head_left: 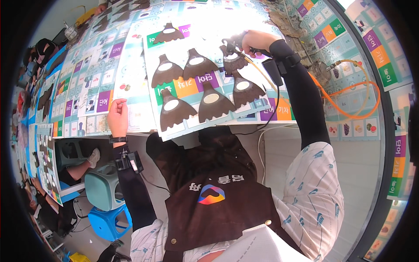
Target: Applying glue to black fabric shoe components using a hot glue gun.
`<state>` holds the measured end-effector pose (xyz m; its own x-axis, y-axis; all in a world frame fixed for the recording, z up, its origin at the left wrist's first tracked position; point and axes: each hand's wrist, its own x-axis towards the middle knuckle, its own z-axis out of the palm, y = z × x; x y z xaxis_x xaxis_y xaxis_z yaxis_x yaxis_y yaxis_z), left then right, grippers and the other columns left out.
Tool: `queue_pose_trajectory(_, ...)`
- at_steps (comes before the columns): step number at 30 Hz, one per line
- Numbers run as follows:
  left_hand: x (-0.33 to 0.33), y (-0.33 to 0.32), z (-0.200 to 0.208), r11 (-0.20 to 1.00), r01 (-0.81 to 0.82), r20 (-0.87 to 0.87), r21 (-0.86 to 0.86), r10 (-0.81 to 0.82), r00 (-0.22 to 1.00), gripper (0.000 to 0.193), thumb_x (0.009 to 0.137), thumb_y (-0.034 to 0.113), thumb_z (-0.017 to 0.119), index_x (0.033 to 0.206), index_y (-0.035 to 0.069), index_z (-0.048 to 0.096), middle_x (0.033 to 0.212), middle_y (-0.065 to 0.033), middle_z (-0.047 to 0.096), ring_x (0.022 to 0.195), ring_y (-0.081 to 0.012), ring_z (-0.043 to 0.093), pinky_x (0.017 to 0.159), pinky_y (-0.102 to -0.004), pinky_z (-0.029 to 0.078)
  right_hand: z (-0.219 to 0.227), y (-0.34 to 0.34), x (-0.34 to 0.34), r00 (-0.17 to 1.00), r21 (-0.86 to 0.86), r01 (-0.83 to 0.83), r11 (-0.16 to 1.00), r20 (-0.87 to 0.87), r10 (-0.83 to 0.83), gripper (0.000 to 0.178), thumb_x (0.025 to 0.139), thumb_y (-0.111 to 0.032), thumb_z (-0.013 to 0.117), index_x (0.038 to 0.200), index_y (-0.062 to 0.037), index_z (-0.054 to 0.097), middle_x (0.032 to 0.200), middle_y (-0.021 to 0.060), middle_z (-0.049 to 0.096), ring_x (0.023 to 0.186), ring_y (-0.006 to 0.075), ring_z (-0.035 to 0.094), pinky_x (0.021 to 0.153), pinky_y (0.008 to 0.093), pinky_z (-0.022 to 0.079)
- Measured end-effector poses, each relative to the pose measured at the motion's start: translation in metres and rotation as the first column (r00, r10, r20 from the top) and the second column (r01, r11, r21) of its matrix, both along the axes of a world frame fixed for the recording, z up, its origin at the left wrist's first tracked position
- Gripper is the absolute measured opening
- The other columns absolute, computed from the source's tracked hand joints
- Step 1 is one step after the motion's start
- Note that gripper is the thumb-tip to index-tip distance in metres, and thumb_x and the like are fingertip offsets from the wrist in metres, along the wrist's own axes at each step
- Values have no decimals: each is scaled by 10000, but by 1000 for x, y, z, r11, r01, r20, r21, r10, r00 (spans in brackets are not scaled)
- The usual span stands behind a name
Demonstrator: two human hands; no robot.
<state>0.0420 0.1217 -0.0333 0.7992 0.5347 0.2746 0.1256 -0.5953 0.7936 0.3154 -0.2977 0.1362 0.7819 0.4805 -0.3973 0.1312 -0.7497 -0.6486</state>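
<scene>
Near the back right of the sheet, my right hand [258,42] grips a dark spray gun [232,46], its nozzle toward the pieces; bright glare washes out part of it. Under and in front of it lie several dark brown fan-shaped pieces [212,106] with scalloped edges and a pale oval on each. They rest in rows on a printed sheet [227,118] at the table's front edge. My left hand [118,117] rests by the table edge, left of that sheet, with fingers curled in and nothing visible in them.
A thin yellowish hose [262,72] runs by my right forearm, and an orange hose [349,116] loops at the right by the wall. Printed sheets cover the table [94,89]. Green and blue stools [104,187] stand at lower left. Other people sit at far left.
</scene>
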Motion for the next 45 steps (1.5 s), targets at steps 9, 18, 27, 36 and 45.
queue_pose_trajectory(9, 0, 1, -1, 999, 34, 35, -21, -33, 999, 83, 918, 61, 599, 988, 54, 643, 697, 43, 537, 595, -43, 475, 567, -203, 402, 4, -5, -1, 995, 38, 49, 998, 84, -52, 181, 610, -49, 576, 757, 55, 570, 621, 109, 560, 448, 170, 518, 382, 273, 371)
queue_pose_trajectory(18, 9, 31, 17, 972, 101, -2, -210, -104, 995, 131, 935, 82, 578, 1051, 36, 618, 763, 14, 573, 638, -52, 505, 570, -207, 414, -1, -18, 1, 998, 38, 30, 999, 56, -32, 154, 602, -55, 577, 721, 43, 576, 633, 96, 579, 456, 152, 515, 402, 272, 388)
queue_pose_trajectory(27, 115, -17, 144, 826, 542, -304, 157, -482, 822, 276, 887, 218, 643, 1093, 36, 610, 821, -91, 639, 735, -177, 618, 674, -299, 494, 13, -38, 14, 970, -154, -171, 973, 147, 193, 138, 649, -78, 581, 711, 28, 643, 676, 68, 632, 475, 155, 556, 408, 282, 407)
queue_pose_trajectory(36, 257, -100, 137, 278, 846, -672, 455, -516, 531, 347, 827, 233, 661, 1097, 17, 629, 1004, -186, 671, 962, -337, 643, 849, -417, 507, 63, -45, 40, 993, -33, 14, 999, 115, -10, 198, 697, -84, 568, 788, 30, 703, 827, 95, 719, 672, 138, 607, 492, 279, 440)
queue_pose_trajectory(45, 316, -191, 127, 322, 796, -734, 512, -317, 600, 394, 775, 333, 694, 1022, 25, 700, 964, -202, 703, 929, -354, 677, 830, -414, 540, 58, -10, 119, 987, -110, 39, 993, 162, -21, 204, 607, -50, 553, 753, -2, 687, 779, 83, 700, 608, 194, 614, 468, 306, 456)
